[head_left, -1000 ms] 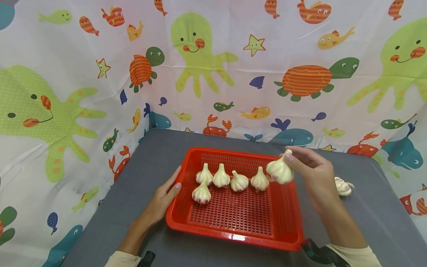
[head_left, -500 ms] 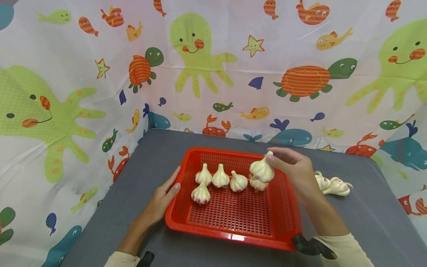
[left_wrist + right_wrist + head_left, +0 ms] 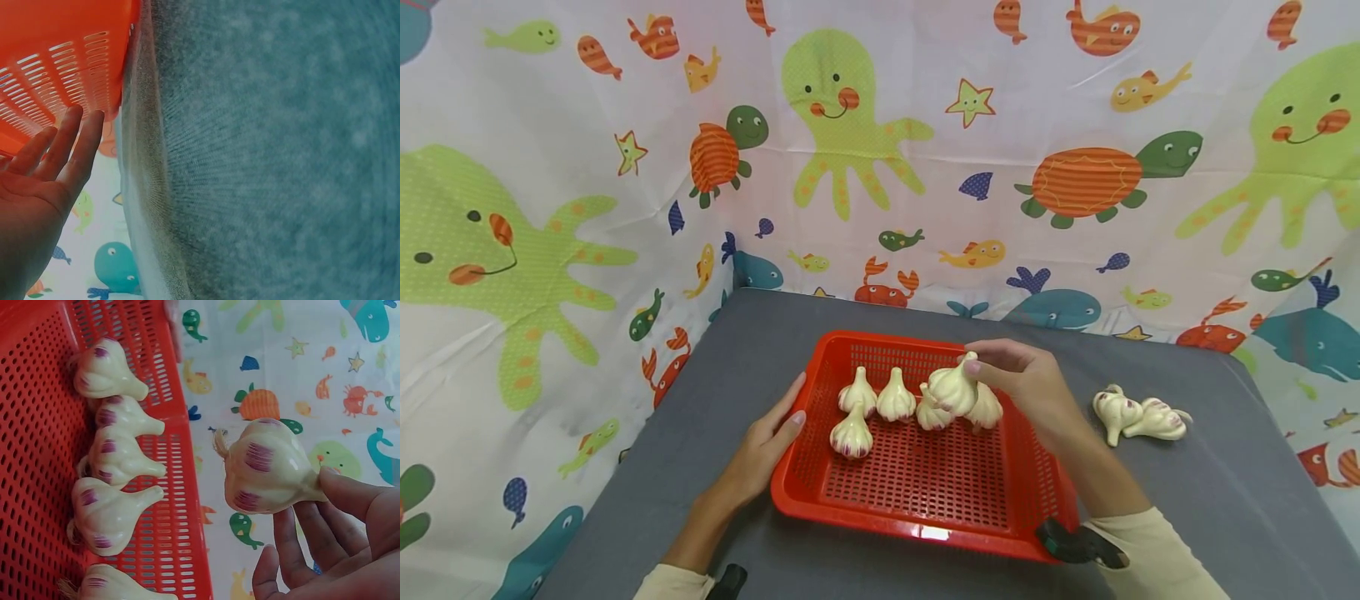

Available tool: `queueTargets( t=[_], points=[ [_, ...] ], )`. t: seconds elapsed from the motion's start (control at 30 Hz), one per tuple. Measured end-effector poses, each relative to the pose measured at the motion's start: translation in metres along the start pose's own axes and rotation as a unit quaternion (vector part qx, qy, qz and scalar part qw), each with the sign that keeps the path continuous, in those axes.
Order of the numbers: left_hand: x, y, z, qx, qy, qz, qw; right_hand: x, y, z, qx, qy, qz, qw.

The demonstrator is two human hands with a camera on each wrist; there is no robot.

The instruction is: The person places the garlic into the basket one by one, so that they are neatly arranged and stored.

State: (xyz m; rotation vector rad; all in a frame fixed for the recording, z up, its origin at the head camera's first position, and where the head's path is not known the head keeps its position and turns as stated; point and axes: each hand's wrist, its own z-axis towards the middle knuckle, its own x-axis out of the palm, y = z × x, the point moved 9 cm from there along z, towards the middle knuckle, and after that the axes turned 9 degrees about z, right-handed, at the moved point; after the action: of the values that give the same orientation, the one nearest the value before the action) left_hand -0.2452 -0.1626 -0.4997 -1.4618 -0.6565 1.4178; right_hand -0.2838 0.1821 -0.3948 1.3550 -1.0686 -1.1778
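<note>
My right hand pinches a white garlic bulb by its neck, above the red basket. Purple streaks and a root tuft show on that held garlic bulb in the right wrist view. Behind it, two garlic bulbs in the basket are partly covered in the head view. Further left in the basket stand more bulbs, with one garlic bulb in front of the row. At the basket's left side, my left hand rests with its fingers stretched along the outer wall; those fingers look straight in the left wrist view.
Two more garlic bulbs lie side by side on the grey tabletop, right of the basket. A curtain printed with sea animals encloses the table at the back and sides.
My right hand has carried the garlic bulb leftward and slightly down, from the basket's right side towards its middle. Both bulbs on the table have come into view. My left hand has stayed put.
</note>
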Motion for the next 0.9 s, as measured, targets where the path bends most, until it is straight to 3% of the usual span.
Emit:
queueTargets(
  t=[0.37,0.9],
  points=[
    [0.001,-0.001,0.001,-0.001,0.001,0.002,1.0000,0.011,-0.010,0.012,0.012,0.018,-0.027,0.9994],
    [0.001,-0.001,0.001,-0.004,0.002,0.007,1.0000,0.040,-0.030,0.023,0.042,0.113,-0.112,0.9864]
  ],
)
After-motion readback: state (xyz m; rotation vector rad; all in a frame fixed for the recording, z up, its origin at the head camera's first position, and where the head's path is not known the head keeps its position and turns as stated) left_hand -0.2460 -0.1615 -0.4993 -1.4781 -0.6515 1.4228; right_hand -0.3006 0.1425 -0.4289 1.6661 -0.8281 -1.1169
